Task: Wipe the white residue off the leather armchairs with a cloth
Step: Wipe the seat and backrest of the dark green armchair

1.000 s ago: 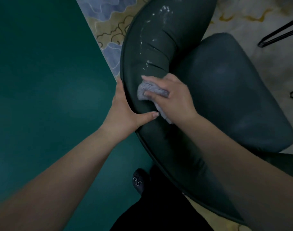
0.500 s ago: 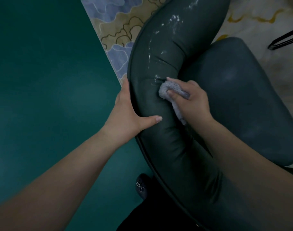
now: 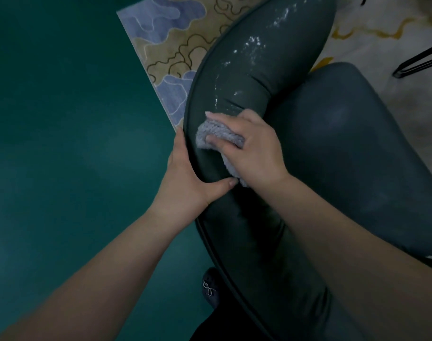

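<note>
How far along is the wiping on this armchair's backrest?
Partly done. The backrest nearer the person looks free of residue. In hand: the right hand presses the cloth on it while the left hand steadies the outer edge. Left: white residue still speckles the stretch beyond the cloth.

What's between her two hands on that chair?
In the head view, bare dark leather of the armchair back separates left hand from right hand, which holds the cloth.
</note>
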`<state>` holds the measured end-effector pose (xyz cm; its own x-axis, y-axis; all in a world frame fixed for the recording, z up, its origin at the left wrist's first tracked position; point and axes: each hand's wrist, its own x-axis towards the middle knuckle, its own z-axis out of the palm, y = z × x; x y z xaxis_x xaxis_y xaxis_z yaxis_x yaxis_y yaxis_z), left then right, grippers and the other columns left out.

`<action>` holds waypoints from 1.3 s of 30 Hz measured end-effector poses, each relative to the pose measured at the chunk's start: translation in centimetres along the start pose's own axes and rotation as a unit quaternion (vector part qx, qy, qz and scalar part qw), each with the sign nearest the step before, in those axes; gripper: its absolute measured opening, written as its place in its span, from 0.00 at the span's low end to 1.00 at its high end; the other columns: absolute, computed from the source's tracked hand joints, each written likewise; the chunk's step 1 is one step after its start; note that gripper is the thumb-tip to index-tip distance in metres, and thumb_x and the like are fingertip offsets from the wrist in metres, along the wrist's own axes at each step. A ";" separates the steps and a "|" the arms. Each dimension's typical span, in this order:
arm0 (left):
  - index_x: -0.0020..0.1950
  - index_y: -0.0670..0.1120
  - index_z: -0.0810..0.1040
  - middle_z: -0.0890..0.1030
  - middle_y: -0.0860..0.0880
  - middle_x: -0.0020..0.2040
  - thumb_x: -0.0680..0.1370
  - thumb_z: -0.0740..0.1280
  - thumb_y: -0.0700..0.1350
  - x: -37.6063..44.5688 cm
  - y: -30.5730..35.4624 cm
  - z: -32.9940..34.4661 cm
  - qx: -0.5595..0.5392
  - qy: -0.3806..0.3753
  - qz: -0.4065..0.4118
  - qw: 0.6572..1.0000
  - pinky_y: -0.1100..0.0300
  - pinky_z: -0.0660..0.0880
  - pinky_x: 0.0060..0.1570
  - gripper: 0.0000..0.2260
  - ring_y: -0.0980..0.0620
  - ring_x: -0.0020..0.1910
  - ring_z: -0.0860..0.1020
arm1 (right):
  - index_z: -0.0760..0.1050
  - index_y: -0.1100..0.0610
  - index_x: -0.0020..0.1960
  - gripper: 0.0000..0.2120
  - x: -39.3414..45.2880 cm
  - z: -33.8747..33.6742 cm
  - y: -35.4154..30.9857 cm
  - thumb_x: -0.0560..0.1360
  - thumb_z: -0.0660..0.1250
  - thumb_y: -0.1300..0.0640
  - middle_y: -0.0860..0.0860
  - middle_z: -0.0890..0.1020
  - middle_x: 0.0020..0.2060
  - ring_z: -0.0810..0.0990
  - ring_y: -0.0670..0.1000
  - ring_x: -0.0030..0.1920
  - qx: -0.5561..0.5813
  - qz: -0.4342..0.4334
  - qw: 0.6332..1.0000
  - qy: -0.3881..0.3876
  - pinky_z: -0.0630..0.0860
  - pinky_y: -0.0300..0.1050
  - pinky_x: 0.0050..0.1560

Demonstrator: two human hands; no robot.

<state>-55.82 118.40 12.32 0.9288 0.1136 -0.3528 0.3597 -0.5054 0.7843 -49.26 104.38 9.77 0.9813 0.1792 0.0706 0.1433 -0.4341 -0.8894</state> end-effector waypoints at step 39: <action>0.78 0.48 0.50 0.66 0.48 0.72 0.61 0.82 0.51 12.8 3.0 -5.6 0.050 -0.199 0.084 0.975 0.51 0.68 0.68 0.55 0.51 0.70 0.68 | 0.78 0.39 0.58 0.17 5.4 1.0 -0.1 0.71 0.71 0.51 0.41 0.71 0.39 0.78 0.43 0.39 -0.011 0.107 0.978 0.181 0.77 0.41 0.46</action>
<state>-42.38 123.13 13.05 0.8590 -0.3088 -0.4084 0.1757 -0.5714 0.8016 -44.13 106.27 9.80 0.9700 -0.2395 0.0426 -0.0711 -0.4466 -0.8919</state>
